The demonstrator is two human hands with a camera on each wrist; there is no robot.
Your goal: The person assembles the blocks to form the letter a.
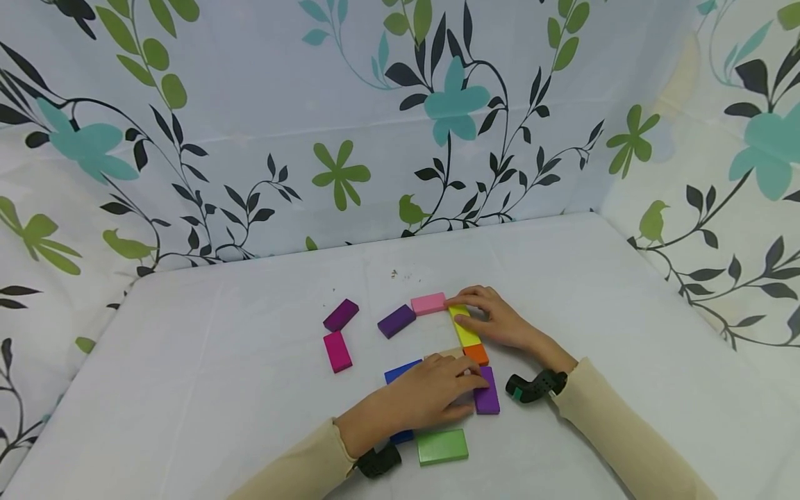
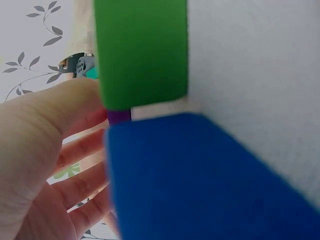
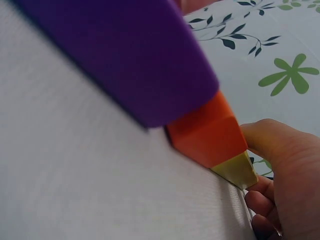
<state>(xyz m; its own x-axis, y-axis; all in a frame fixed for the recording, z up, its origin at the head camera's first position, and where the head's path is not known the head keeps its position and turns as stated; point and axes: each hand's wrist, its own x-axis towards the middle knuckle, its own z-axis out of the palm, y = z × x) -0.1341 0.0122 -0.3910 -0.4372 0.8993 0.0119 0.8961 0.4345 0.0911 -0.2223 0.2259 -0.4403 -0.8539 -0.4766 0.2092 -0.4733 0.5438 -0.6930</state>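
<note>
Wooden blocks lie in a rough ring on the white table. My left hand reaches over the ring, its fingertips at a purple block. Under that hand, a blue block and a tan block are partly covered. My right hand holds the yellow block, thumb and fingers about its far end. A pink block meets the yellow one's far corner. Between yellow and purple sits an orange block. The green block and another blue block loom close in the left wrist view.
Left of the ring lie a dark magenta block and a bright pink block, corners nearly touching. A dark violet block slants beside the light pink one. Patterned cloth stands behind the table. Small crumbs lie near its back.
</note>
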